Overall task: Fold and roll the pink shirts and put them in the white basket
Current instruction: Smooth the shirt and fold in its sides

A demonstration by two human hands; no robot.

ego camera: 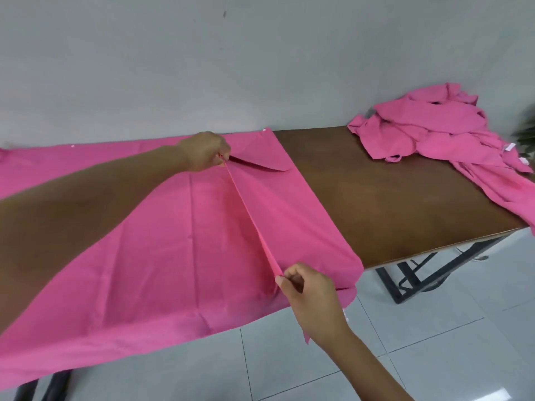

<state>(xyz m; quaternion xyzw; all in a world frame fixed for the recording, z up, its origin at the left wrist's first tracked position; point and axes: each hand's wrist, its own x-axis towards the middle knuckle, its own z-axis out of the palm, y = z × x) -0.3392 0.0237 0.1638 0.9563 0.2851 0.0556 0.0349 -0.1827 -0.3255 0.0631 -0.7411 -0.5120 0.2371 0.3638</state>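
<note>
A pink shirt (162,244) lies spread flat over the left half of the brown table (390,204), its lower hem hanging past the front edge. My left hand (204,151) pinches a fold of the shirt near the collar at the far side. My right hand (307,287) pinches the same fold near the front edge, so a taut raised ridge of cloth runs between the two hands. A heap of more pink shirts (440,131) sits at the table's far right corner. No white basket is in view.
A grey wall rises right behind the table. White floor tiles (434,342) spread in front and to the right, and the table's black metal legs (411,279) show below its right end. A bit of green plant (528,131) pokes in at the right edge.
</note>
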